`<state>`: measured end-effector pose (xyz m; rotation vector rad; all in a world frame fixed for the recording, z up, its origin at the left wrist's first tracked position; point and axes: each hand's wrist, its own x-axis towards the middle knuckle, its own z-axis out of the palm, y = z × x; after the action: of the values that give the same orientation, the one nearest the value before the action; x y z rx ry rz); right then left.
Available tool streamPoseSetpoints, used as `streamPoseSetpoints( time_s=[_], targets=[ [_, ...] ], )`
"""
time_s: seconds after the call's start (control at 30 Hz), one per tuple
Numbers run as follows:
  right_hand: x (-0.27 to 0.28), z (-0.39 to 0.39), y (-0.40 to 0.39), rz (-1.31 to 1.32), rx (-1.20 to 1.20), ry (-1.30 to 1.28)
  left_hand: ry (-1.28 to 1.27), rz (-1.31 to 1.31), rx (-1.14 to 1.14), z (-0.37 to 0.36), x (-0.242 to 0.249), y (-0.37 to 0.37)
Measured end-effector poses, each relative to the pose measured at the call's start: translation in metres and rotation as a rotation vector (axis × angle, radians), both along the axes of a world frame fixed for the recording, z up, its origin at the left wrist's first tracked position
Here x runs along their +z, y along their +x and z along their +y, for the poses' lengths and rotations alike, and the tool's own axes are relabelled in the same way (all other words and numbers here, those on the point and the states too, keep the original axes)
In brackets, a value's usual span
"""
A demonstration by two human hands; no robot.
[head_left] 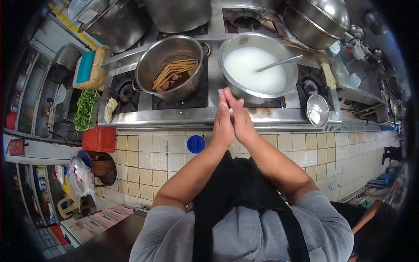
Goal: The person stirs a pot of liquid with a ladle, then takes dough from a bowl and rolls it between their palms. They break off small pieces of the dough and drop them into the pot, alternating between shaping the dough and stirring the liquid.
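My left hand (224, 124) and my right hand (242, 123) are pressed palm to palm in front of the stove's edge, fingers pointing away from me. A small whitish bit shows between the palms; what it is, I cannot make out. Just beyond my fingers stands a wide metal bowl (227, 72) of white, cloudy liquid. A metal ladle (279, 63) rests in it, its handle leaning over the right rim. To the left, a deep steel pot (183, 89) holds brown sticks and dark chunks. A small metal bowl (322, 102) with a white lump inside sits at right.
Large pots (118, 26) and a lidded steamer (316, 22) stand at the back. Folded cloths (110, 110) lie on the stove (170, 115). Leafy greens (86, 109) and a red crate (99, 139) are at left. On the tiled floor is a blue round object (195, 144). Another person's arm (367, 216) shows lower right.
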<state>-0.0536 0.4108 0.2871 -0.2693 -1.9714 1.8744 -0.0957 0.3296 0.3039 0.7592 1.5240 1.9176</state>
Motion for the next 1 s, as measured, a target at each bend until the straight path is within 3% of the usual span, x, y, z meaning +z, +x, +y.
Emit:
streamPoseSetpoints(
  time_s=[0.07,0.17,0.2,0.23,0.27,0.37,0.4,0.43,0.47,0.57,0.67,0.73,0.8,0.87,0.93,1.0],
  targets=[
    [0.002,0.002,-0.012,-0.105,-0.114,-0.128,0.018,0.025,-0.080,-0.008,-0.003,0.004],
    [0.022,-0.020,0.000,-0.073,-0.029,-0.066,0.036,-0.150,0.055,-0.010,-0.008,-0.009],
    [0.028,-0.034,0.007,-0.009,0.040,-0.037,0.042,-0.207,0.098,-0.009,-0.008,-0.015],
    [0.012,-0.048,0.013,0.062,-0.006,0.206,-0.004,-0.366,0.186,-0.006,-0.006,-0.028],
    [0.000,-0.046,0.014,0.058,-0.008,0.215,0.026,-0.392,0.222,-0.006,-0.009,-0.029],
    [-0.015,-0.019,0.014,0.007,-0.099,0.236,0.154,-0.406,-0.001,-0.003,-0.039,0.001],
    [-0.015,-0.006,0.017,0.012,-0.111,0.238,0.157,-0.373,-0.041,-0.001,-0.026,0.020],
    [-0.013,0.005,0.022,-0.042,-0.212,0.190,0.222,-0.287,-0.137,-0.003,-0.008,0.044],
    [-0.012,0.014,0.027,-0.094,-0.314,0.139,0.085,-0.132,-0.111,-0.005,-0.022,0.051],
    [-0.009,0.024,0.053,-0.081,-0.383,0.040,0.083,-0.280,-0.216,-0.010,-0.024,0.076],
    [-0.001,0.033,0.083,-0.051,-0.460,-0.098,0.070,-0.157,-0.283,-0.005,-0.024,0.083],
    [0.008,0.037,0.104,-0.038,-0.500,-0.150,0.020,-0.401,-0.273,-0.004,-0.026,0.087],
    [0.017,0.044,0.132,-0.094,-0.153,-0.223,0.056,-0.519,-0.253,-0.007,-0.022,0.092],
    [0.017,0.051,0.155,-0.146,-0.078,-0.260,-0.017,-0.619,-0.408,-0.016,-0.017,0.088],
    [0.039,0.053,0.169,-0.168,0.115,0.224,-0.048,-0.565,-0.418,-0.018,-0.017,0.088],
    [0.045,0.052,0.172,-0.139,0.138,0.305,-0.140,-0.595,-0.514,-0.021,-0.015,0.081]
  ],
)
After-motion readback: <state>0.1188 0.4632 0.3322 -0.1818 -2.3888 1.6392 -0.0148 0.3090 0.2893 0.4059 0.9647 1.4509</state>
